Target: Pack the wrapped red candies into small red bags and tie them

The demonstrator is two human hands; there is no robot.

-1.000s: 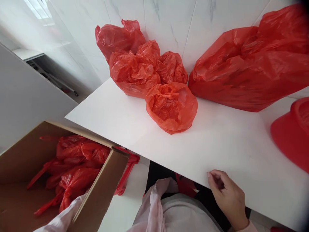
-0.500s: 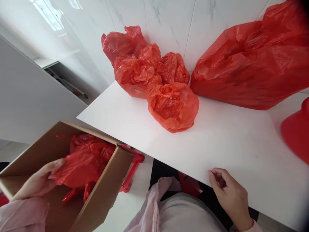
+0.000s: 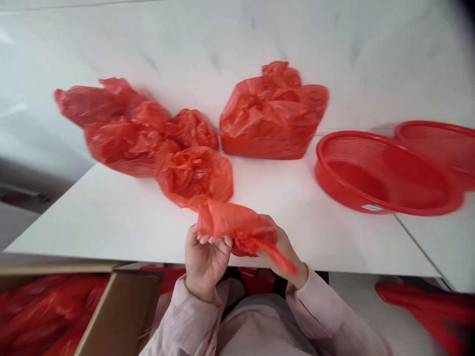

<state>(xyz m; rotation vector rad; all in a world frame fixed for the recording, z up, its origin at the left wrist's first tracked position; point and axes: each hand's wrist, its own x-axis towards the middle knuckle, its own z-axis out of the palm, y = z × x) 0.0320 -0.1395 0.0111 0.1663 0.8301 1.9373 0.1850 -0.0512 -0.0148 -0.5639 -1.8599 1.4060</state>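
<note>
A crumpled red plastic bag (image 3: 237,222) is held up between both hands, over the front edge of the white table (image 3: 289,188). My left hand (image 3: 208,254) has its fingers curled around the near left side of the bag. On the bag's right side is my right hand (image 3: 284,247), partly covered by the plastic, its fingers mostly hidden behind it. A twisted end of the bag hangs out to the lower right. Just beyond, an orange-red bag (image 3: 196,173) lies bunched on the table, nearly meeting the held one in view.
More red bags (image 3: 126,138) lie at the back left, and a fuller red bag (image 3: 274,118) stands against the wall. Red baskets (image 3: 386,173) sit at the right. A cardboard box (image 3: 122,306) of red bags is at the lower left, below table height.
My left hand has come out of the box to the table front with a red bag. My right hand has joined it on the bag. The view has swung right, showing the baskets.
</note>
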